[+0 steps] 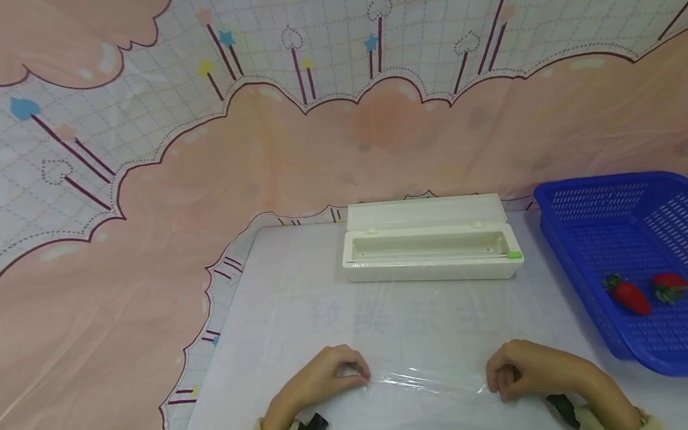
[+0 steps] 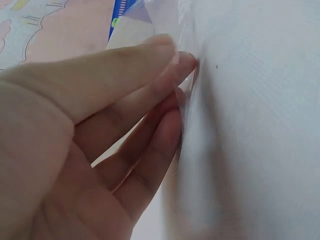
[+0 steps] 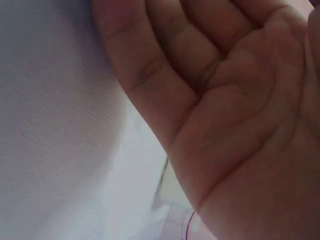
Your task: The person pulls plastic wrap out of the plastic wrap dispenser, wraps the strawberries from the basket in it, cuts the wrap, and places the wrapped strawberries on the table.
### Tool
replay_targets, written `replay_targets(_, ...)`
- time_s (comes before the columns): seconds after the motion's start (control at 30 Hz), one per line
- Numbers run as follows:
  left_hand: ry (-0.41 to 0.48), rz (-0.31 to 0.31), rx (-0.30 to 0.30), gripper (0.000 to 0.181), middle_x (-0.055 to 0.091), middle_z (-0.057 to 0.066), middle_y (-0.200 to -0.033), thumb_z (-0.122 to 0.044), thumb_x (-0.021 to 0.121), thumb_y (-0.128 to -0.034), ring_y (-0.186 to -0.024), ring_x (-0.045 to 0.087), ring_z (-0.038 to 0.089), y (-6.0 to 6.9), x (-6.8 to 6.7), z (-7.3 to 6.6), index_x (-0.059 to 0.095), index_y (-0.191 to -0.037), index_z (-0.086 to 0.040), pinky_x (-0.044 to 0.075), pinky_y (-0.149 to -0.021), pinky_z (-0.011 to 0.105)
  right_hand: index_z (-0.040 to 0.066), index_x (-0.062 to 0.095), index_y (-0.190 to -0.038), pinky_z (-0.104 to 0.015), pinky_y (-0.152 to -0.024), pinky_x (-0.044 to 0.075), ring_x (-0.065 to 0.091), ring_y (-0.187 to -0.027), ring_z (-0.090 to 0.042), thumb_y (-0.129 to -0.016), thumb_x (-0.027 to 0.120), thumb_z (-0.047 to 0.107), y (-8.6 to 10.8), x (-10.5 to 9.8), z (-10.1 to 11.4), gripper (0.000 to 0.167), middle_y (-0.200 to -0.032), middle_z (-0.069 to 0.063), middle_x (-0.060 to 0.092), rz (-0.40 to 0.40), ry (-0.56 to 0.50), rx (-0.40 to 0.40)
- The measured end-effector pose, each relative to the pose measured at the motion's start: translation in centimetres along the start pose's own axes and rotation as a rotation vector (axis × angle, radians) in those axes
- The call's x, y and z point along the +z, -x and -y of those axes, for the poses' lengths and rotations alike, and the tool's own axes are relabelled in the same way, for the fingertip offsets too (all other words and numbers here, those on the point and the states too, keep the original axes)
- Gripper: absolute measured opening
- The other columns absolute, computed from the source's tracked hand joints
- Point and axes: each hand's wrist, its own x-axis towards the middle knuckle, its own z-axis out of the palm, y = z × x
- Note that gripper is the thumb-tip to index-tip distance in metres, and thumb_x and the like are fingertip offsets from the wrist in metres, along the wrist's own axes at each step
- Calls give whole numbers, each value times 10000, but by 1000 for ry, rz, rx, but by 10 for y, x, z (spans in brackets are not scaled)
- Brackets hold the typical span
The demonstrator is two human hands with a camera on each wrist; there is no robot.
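Note:
A strip of clear cling film [image 1: 430, 382] stretches between the two hands, low over the white tabletop [image 1: 290, 310]. My left hand [image 1: 330, 376] pinches its left end between thumb and forefinger. In the left wrist view the film [image 2: 186, 22] runs up past the fingertips. At the strip's other end, my right hand [image 1: 532, 370] has curled fingers and grips the film. The right wrist view shows the palm [image 3: 235, 135], with the fingertips cut off. Beyond the hands stands a long white cling film dispenser [image 1: 430, 273], its lid [image 1: 424, 213] tipped back.
To the right is a blue plastic basket [image 1: 580, 298] holding a strawberry [image 1: 629, 297] and another strawberry [image 1: 669, 286]. A small green slider [image 1: 514, 255] sits at the dispenser's right end. A pink patterned cloth [image 1: 301, 161] lies behind and left of the white surface.

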Motion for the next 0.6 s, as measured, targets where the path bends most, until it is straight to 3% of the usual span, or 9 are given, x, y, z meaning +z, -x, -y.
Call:
replay_targets(0.43,-115,-13,-18,222,652,-178,-983,-134,829,-784,-981,564,-23,5,4,-5,712,-954,-217,502,-896,219,157,656,-859,-185,-510,461,495,-646,83,-692,785,-2,4,5,-2,264,-726,194,522,-8,34,-11)
replay_targets(0.6,-161,0,18,263,654,-163,-1005,-120,838,-771,-1001,566,-4,6,4,-4,706,-982,-204,496,-913,225,148,653,-861,-169,-511,437,480,-650,86,-667,770,-35,6,5,-2,291,-735,195,504,-4,21,-10)
